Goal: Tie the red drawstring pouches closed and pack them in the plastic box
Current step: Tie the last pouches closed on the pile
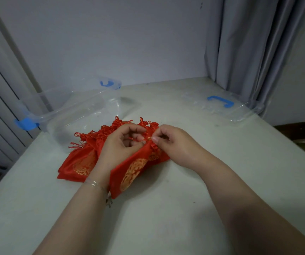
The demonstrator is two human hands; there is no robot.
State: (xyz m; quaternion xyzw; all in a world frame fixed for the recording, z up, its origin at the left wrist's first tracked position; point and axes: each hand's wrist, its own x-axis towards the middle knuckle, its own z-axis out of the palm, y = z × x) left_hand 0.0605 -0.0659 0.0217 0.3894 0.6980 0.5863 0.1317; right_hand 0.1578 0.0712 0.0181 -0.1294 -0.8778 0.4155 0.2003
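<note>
A: Pouch [129, 170] was on the tabletop [184, 208], right in front of the person. Why were both hands up at its top?

B: The string [137, 139] was there. The left hand [119, 144] pinched the string and the right hand [168, 142] pinched the bunched neck. The hands were close together, almost touching. I think that was for pulling it tight.

A: Which way did the pouch point?

B: Its long side ran from near the left wrist up and to the right. The neck end was the far one.

A: And the others?

B: The pile [85, 155] lay just behind and left, under it, with the tassels pointing away. The box [78, 111] stood open just past the pile, so it was a short reach. Its lid [221, 105] lay far right.
</note>
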